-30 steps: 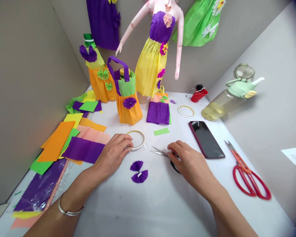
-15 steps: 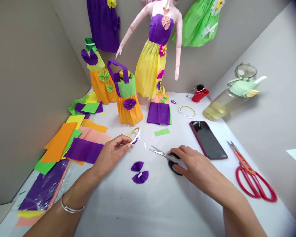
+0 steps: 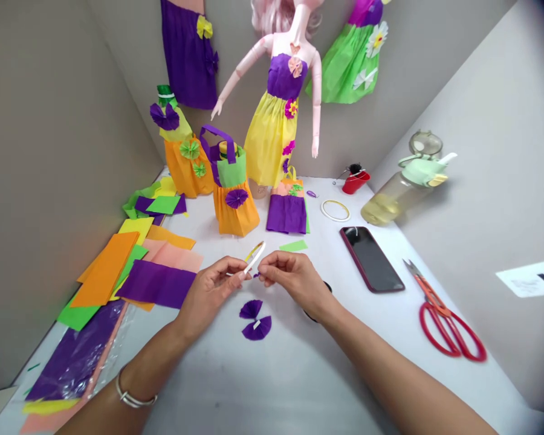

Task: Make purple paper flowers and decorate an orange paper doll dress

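Note:
My left hand (image 3: 213, 287) pinches a thin white ring with a yellow inner side, which looks like a narrow roll of tape (image 3: 254, 258); it stands tilted on edge. Close to its right side, my right hand (image 3: 294, 278) has its thumb and fingertips pinched together. A small purple bit (image 3: 256, 275) shows by those fingertips; what they grip is hidden. Below the hands lie two purple pleated paper fans (image 3: 258, 327), the lower one with a white strip on it. Scissors with a black handle (image 3: 327, 287) lie mostly hidden under my right hand.
Coloured paper sheets (image 3: 158, 283) cover the left side. Behind stand dressed bottles (image 3: 236, 214) and a doll (image 3: 281, 109). At right are a phone (image 3: 374, 260), red-handled scissors (image 3: 439, 305), a water bottle (image 3: 394, 193), a second tape ring (image 3: 335, 211) and a small red bucket (image 3: 356, 182).
My right hand has left the black-handled scissors on the table and moved left to the tape roll. My left hand still holds the roll. The camera view has shifted slightly.

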`<state>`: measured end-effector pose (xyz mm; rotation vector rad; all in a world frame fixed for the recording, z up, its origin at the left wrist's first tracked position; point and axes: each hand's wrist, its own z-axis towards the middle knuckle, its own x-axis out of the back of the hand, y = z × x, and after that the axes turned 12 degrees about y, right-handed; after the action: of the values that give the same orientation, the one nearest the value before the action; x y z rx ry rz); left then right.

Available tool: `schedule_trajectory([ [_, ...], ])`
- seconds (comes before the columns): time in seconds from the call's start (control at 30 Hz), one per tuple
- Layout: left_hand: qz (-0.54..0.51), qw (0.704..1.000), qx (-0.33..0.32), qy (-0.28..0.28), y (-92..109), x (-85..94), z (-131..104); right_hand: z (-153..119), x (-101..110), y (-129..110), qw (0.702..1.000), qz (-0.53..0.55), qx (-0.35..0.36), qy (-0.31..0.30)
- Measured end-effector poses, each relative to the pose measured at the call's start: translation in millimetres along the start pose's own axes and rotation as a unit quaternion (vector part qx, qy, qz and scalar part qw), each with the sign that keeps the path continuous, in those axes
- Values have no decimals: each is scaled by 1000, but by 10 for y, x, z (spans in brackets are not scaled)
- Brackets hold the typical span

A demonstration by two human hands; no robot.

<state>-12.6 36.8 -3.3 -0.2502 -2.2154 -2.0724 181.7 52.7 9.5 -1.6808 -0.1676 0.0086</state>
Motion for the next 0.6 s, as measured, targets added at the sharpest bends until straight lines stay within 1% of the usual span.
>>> schedule_trajectory([
  [0.07, -11, 999, 2, 51, 8, 51, 15, 79, 47, 15, 992, -113, 48, 32],
  [0.1, -20, 997, 2, 75, 12, 76, 23, 114, 71, 20, 977, -190, 83, 40],
  [0.13, -30, 995, 1, 97, 14, 100, 31, 146, 89, 23, 952, -278, 122, 31],
  [0.2, -52, 991, -1, 127, 17, 137, 47, 193, 102, 23, 879, -439, 186, -29],
  [0.23, -62, 989, -1, 136, 18, 151, 54, 209, 96, 22, 843, -494, 205, -66],
  [0.27, -71, 988, -1, 140, 18, 162, 62, 219, 82, 20, 814, -531, 217, -95],
  [0.3, -80, 987, 0, 142, 18, 170, 69, 224, 63, 20, 794, -553, 225, -116],
  [0.33, -86, 986, 0, 141, 20, 178, 76, 225, 42, 22, 783, -564, 230, -126],
  [0.47, -96, 986, -3, 133, 29, 200, 93, 240, -25, 48, 759, -586, 244, -141],
  [0.53, -101, 986, -4, 132, 30, 213, 97, 288, -28, 65, 759, -587, 246, -137],
  [0.6, -109, 985, -2, 134, 25, 227, 102, 371, -12, 75, 769, -580, 241, -122],
])
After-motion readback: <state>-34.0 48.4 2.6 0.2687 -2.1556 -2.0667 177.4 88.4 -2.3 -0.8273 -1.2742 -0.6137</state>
